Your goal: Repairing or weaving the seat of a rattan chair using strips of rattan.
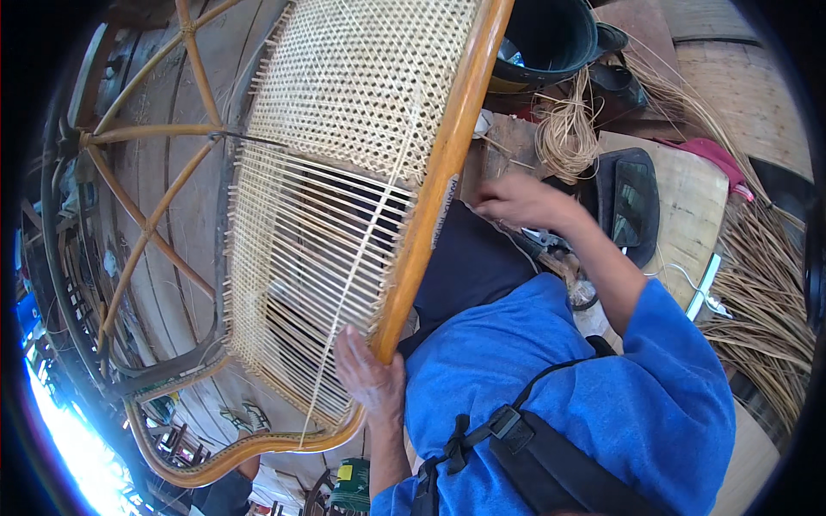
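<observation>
A chair frame of varnished wood (471, 112) leans across my lap, filled with woven cane webbing (361, 64). The upper part is a close mesh; lower down, parallel cane strands (331, 241) run across a gap, crossed by a pale lengthwise strand (360, 249). My left hand (370, 376) lies over the lower part of the wooden edge, its fingers stretched flat against the strands. Off to the right of the frame, above my dark-clad lap, is my right hand (523, 199), somewhat blurred. Its fingers are curled together, and whatever they pinch cannot be made out.
A coil of cane (568, 138) lies below a dark bucket (551, 39). Long cane bundles (761, 301) spread at the far right, beside a board (688, 202) bearing a dark, glossy object (632, 202). Crossed rattan poles (148, 228) stand left; another person's foot (256, 419) shows below.
</observation>
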`<action>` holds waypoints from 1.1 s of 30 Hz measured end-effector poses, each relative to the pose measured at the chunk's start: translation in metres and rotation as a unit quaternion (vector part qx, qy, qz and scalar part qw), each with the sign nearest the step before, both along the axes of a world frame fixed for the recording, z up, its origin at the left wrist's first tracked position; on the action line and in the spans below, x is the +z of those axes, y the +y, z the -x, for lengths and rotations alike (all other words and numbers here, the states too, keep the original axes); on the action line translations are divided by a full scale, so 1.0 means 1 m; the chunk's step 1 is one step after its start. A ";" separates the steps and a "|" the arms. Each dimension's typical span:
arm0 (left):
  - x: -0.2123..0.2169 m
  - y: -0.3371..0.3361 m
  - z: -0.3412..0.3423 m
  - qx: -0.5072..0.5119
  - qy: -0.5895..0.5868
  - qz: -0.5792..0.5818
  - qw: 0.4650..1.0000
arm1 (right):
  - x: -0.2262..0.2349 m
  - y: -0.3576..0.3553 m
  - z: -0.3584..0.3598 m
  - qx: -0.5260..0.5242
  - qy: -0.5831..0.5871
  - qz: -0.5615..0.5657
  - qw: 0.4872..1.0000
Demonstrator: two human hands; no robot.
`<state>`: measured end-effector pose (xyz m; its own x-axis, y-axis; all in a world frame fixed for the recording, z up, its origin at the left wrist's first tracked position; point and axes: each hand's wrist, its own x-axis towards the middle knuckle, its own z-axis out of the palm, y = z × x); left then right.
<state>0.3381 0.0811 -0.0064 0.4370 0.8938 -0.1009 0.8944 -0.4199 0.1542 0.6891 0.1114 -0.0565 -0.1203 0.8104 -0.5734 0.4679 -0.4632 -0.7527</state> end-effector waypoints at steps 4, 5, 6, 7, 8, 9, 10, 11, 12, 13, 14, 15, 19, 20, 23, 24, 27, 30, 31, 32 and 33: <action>-0.019 -0.023 -0.011 0.004 -0.002 0.035 0.999 | 0.022 -0.050 -0.078 -0.162 -0.167 -0.074 0.970; -0.021 -0.027 -0.012 0.008 -0.002 0.032 0.999 | 0.013 -0.054 -0.098 -0.189 -0.267 -0.131 0.936; -0.023 -0.029 -0.010 0.007 0.001 0.042 0.999 | 0.005 -0.050 -0.116 -0.205 -0.305 -0.153 0.917; -0.023 -0.029 -0.006 0.005 0.006 0.050 0.999 | -0.002 -0.043 -0.127 -0.222 -0.341 -0.175 0.896; -0.015 -0.025 -0.005 -0.002 -0.001 0.096 0.995 | -0.005 -0.036 -0.133 -0.213 -0.340 -0.179 0.899; -0.004 -0.020 -0.002 0.005 -0.002 0.094 0.996 | -0.008 -0.031 -0.137 -0.168 -0.368 -0.192 0.894; 0.009 -0.015 0.003 -0.015 -0.037 0.127 0.991 | -0.012 -0.024 -0.140 -0.122 -0.394 -0.204 0.888; 0.024 -0.012 0.007 -0.032 -0.071 0.158 0.984 | -0.020 -0.011 -0.142 -0.114 -0.389 -0.209 0.890; 0.046 -0.005 0.002 -0.032 -0.126 0.177 0.976 | -0.030 -0.001 -0.148 -0.032 -0.397 -0.117 0.910; 0.072 0.003 -0.010 -0.027 -0.234 0.218 0.947 | -0.039 0.002 -0.157 0.048 -0.401 -0.021 0.914; 0.099 0.009 -0.021 -0.027 -0.336 0.262 0.904 | -0.045 -0.012 -0.169 0.017 -0.440 -0.115 0.890; 0.123 0.012 -0.024 -0.089 -0.431 0.305 0.844 | -0.029 -0.019 -0.169 -0.001 -0.445 -0.180 0.877; 0.183 -0.001 -0.055 -0.109 -0.789 0.381 0.469 | 0.004 0.009 -0.152 -0.217 -0.215 -0.238 0.922; 0.195 0.004 -0.068 -0.103 -0.835 0.414 0.348 | 0.030 0.005 -0.142 -0.206 -0.275 -0.284 0.895; 0.207 0.002 -0.086 -0.096 -0.865 0.439 0.225 | 0.055 0.003 -0.141 -0.254 -0.212 -0.305 0.893; 0.208 0.002 -0.089 -0.102 -0.866 0.436 0.223 | 0.057 0.003 -0.140 -0.260 -0.156 -0.322 0.897; 0.205 0.009 -0.088 -0.114 -0.842 0.470 0.238 | 0.077 0.013 -0.099 -0.165 -0.185 -0.364 0.898; 0.180 0.036 -0.058 -0.154 -0.656 0.226 0.703 | 0.072 0.028 0.002 0.010 -0.097 -0.458 0.883; 0.147 0.046 -0.052 -0.159 -0.485 0.091 0.855 | 0.063 0.021 0.033 0.134 -0.173 -0.542 0.811; 0.121 0.058 -0.058 -0.168 -0.286 -0.049 0.942 | 0.073 0.016 0.060 0.220 -0.125 -0.469 0.846; 0.102 0.062 -0.058 -0.139 -0.152 -0.082 0.975 | 0.065 0.010 0.085 0.183 -0.048 -0.398 0.898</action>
